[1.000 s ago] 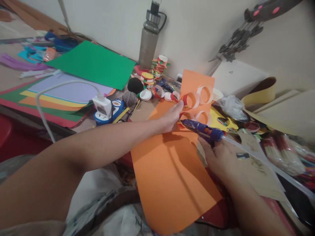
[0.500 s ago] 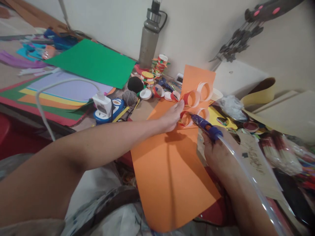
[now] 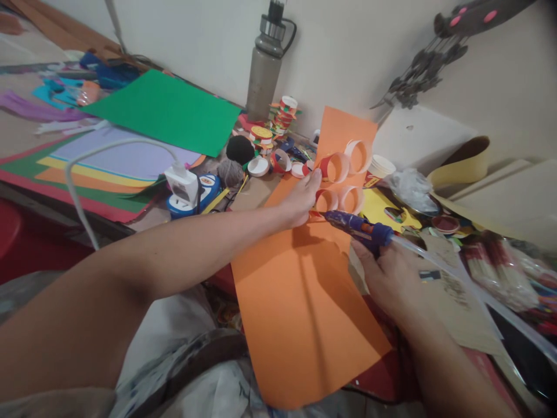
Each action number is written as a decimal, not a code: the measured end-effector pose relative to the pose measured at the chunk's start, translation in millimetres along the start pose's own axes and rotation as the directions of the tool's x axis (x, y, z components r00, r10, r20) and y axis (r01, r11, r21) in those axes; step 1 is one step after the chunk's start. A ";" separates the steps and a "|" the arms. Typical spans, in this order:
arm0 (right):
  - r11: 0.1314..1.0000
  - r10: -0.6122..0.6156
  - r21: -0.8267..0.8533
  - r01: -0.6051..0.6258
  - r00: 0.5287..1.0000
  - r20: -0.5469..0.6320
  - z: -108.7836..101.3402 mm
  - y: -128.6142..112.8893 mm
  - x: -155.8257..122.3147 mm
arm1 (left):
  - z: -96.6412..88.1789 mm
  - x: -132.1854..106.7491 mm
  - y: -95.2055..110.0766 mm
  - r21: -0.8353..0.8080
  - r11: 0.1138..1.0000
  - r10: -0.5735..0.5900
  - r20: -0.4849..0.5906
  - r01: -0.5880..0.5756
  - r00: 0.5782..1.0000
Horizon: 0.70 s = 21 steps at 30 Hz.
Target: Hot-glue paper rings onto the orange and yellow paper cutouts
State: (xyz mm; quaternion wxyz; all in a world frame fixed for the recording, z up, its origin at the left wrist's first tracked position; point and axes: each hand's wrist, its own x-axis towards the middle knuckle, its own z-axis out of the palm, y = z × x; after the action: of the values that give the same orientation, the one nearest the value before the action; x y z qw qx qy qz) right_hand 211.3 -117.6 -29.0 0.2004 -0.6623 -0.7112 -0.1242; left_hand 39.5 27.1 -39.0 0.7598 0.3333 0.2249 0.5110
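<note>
Four short, round red-and-white paper rings [image 3: 359,202] are sitting toward the lower edge of the small rectangular orange card [image 3: 347,125]. My left hand [image 3: 302,202], nearer them, is holding its left edge. My right hand [image 3: 389,278] is grasping the slim blue plastic glue gun [image 3: 359,226], long axis running leftward, nozzle pointing at the card's lower-left corner; contact unclear.

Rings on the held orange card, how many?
4 visible on the orange card: upper left ring, upper right ring, lower left ring, lower right ring. More may be hidden behind the left hand; the red piece by the glue gun is unclear.
</note>
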 end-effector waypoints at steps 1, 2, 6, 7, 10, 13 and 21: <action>0.999 -0.010 0.039 0.010 1.000 -0.010 0.4 0.7 0.8 | 1.9 -1.8 1.3 -0.004 1.000 -0.027 0.009 0.027 1.000; 0.997 -0.012 0.070 0.013 1.000 -0.022 0.7 1.7 1.8 | 3.7 -3.5 2.5 -0.004 0.998 -0.055 0.013 0.055 0.998; 0.994 0.074 0.082 -0.068 0.995 -0.069 1.5 8.4 4.9 | 7.3 -7.3 5.7 -0.043 0.992 -0.116 0.052 0.118 0.992; 0.992 0.106 0.070 -0.101 0.992 -0.069 1.6 9.7 5.1 | 7.2 -7.2 5.9 -0.056 0.991 -0.119 0.062 0.123 0.991; 0.987 0.151 0.064 -0.150 0.988 -0.022 1.3 8.9 4.5 | 5.4 -5.8 5.0 -0.063 0.990 -0.124 0.058 0.127 0.991; 0.990 0.102 0.101 -0.103 0.995 0.013 0.3 2.1 3.2 | 3.4 -5.3 1.9 -0.021 0.992 -0.126 0.065 0.127 0.990; 0.998 0.047 -0.032 -0.050 0.995 -0.087 -1.9 -4.7 5.0 | 6.1 -9.4 -5.3 0.069 0.995 -0.082 0.085 0.077 0.993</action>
State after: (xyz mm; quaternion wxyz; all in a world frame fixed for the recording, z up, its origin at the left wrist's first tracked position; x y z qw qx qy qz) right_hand 206.7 -114.4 -24.7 0.2224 -0.6769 -0.6832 -0.1598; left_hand 43.4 15.4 -38.7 0.7772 0.3708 0.2212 0.4577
